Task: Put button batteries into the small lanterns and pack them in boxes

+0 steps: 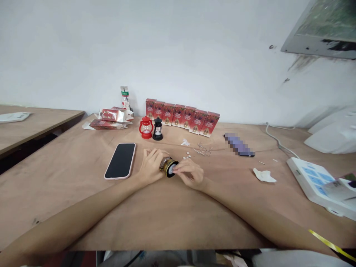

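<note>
A small bronze-coloured lantern (167, 165) lies tipped on its side, its round base turned toward me. My left hand (151, 163) is wrapped around its upper part, which the fingers partly hide. At the base, the fingertips of my right hand (191, 173) are pinched together against a pale round disc (171, 170); whether they grip it or only press it, I cannot tell. Several small button cells (188, 156) lie just beyond the right hand. Behind my hands, a red lantern (146, 128) and a black lantern (157, 129) stand upright side by side.
Several red printed boxes (184, 118) stand in a row by the wall. Opened boxes (111, 119) are piled at the left. A phone (120, 161) lies left of my hands. Small metal pieces (204, 149), a paper scrap (264, 175) and a white device (314, 181) are on the right.
</note>
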Demonstrator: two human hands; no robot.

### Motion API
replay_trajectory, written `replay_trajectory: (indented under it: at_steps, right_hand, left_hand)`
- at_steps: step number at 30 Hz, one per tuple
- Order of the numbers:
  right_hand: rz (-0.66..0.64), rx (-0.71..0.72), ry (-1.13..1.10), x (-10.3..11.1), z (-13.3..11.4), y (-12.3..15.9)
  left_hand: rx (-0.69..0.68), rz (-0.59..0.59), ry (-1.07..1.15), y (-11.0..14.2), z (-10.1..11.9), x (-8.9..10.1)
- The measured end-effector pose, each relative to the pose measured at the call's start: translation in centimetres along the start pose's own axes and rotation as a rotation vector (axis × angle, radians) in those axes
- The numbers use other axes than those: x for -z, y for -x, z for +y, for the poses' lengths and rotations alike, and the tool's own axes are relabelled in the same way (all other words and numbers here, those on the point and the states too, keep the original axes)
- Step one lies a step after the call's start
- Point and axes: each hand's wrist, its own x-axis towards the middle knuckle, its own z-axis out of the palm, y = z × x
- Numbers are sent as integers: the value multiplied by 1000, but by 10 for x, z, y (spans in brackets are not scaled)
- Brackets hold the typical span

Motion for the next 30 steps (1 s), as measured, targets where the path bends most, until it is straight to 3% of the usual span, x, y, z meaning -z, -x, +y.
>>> replay_trajectory:
  at_steps: [4, 10, 21, 25, 27, 30]
  right_hand:
    - [-16, -26, 18, 1, 0, 1]
    - [-87, 54, 35, 1, 3, 3]
    - [-99, 24, 132, -1, 2, 4]
    - [-38, -2, 267, 10, 8, 6]
    - [-38, -87, 439, 21, 20, 10]
    - [-212, -436, 822, 41, 43, 18]
  left_hand:
    - [-14, 14, -20, 1, 0, -1]
    - [53, -20, -25, 1, -1, -1]
    - [77, 11, 4, 0, -2, -1]
    - [70, 31, 45, 2, -4, 0]
    - [77, 56, 66, 2, -5, 1]
    - [118, 111, 60, 0, -3, 4]
